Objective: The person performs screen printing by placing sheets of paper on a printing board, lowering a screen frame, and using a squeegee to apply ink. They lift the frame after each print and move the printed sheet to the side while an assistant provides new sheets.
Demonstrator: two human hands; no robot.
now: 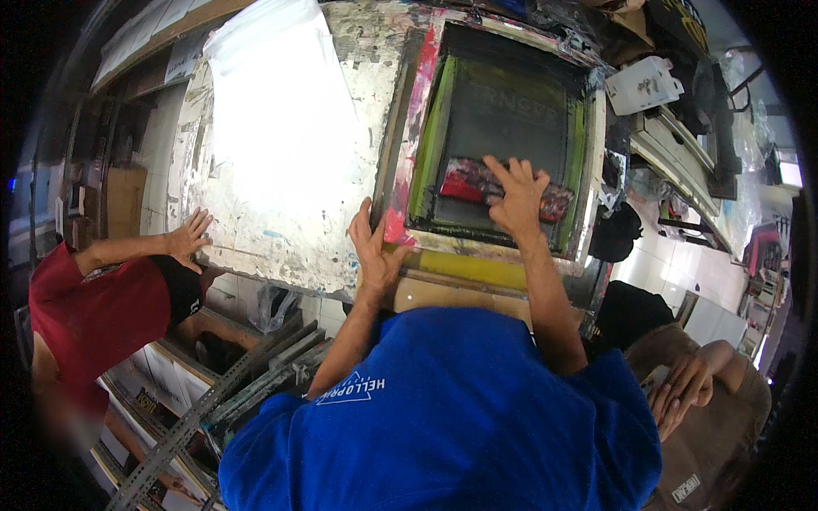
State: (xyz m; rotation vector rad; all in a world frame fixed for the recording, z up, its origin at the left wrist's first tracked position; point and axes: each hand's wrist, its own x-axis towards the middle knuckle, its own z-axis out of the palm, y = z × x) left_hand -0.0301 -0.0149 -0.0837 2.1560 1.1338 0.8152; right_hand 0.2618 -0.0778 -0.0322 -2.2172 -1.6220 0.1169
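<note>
A screen-printing frame with pink-smeared edges lies on the worktable, its dark mesh bordered in green. Across the lower part of the mesh stands a squeegee stained red and black. My right hand is closed over its middle, with some fingers stretched along the top. My left hand rests at the frame's near left corner, fingers apart and thumb against the pink edge. What lies under the screen is hidden.
White fabric lies on the paint-flecked board to the left. A person in red has a hand on that board's edge. Another person in brown sits at the right. A white plastic container stands beyond the screen's right side.
</note>
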